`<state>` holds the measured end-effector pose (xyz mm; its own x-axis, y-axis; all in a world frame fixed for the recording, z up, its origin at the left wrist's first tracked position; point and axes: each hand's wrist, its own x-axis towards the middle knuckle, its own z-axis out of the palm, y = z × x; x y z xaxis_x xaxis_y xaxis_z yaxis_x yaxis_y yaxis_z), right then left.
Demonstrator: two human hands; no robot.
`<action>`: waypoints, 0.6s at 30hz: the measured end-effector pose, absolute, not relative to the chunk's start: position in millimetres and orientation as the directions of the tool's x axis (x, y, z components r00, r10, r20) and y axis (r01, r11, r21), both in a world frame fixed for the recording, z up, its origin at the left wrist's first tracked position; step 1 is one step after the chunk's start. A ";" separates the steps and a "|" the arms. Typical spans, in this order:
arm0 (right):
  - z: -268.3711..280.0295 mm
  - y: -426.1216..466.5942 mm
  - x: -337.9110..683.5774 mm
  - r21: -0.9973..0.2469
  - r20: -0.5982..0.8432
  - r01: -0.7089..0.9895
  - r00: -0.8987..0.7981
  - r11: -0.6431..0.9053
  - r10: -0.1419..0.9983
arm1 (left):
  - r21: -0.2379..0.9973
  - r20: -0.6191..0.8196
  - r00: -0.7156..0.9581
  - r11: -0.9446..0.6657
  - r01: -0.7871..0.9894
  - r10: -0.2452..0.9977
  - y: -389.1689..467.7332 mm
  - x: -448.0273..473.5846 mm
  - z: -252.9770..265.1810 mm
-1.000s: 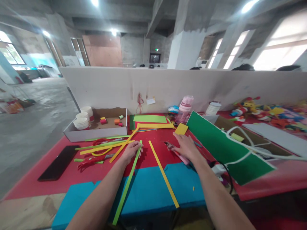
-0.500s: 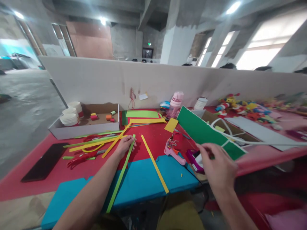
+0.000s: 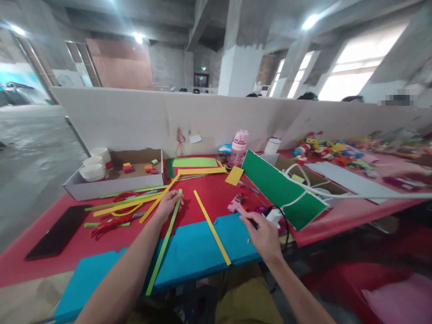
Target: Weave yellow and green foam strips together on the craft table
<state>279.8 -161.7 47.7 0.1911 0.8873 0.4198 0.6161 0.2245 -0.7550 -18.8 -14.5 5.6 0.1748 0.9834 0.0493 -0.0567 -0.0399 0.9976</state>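
My left hand (image 3: 169,204) pinches the upper end of a long green strip (image 3: 164,245), which slants down across the blue sheet (image 3: 199,243) toward me. Closed around the handle of a pink glue gun (image 3: 236,205) is my right hand (image 3: 262,234); the gun's nozzle end points away over the red table. Between the hands a yellow strip (image 3: 212,228) lies at a slant, its lower end on the blue sheet. Beside my left wrist are red-handled scissors (image 3: 111,223) and more green and yellow strips (image 3: 126,205).
A shallow box (image 3: 111,186) with paper cups and small coloured rolls stands at the back left, a dark phone-like slab (image 3: 57,231) in front. A green board (image 3: 280,191) leans on the right, with a white cable (image 3: 340,196) across it. A pink bottle (image 3: 239,147) stands behind.
My right hand has moved left and closed on the glue gun's handle. My left hand keeps its pinch on the green strip. The whole view has shifted slightly.
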 end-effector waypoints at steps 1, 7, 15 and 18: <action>46.0 -159.7 274.6 -0.845 0.335 0.497 0.203 0.198 0.920 | 0.998 0.050 0.183 -0.041 -0.051 0.982 -14.5 -18.5 5.8; 23.2 -141.1 247.0 -0.952 -0.119 -0.294 0.087 -0.088 0.989 | 0.998 0.057 0.210 -0.057 -0.002 0.976 -12.8 -19.4 5.8; 25.0 -145.6 246.2 -0.999 0.014 0.035 0.210 0.006 0.978 | 0.999 0.041 0.229 -0.044 0.007 0.972 -12.8 -18.9 6.2; 29.2 -151.3 257.9 -0.831 0.314 0.503 0.076 0.236 0.946 | 0.998 0.044 0.224 -0.052 0.028 0.974 -12.4 -17.8 7.2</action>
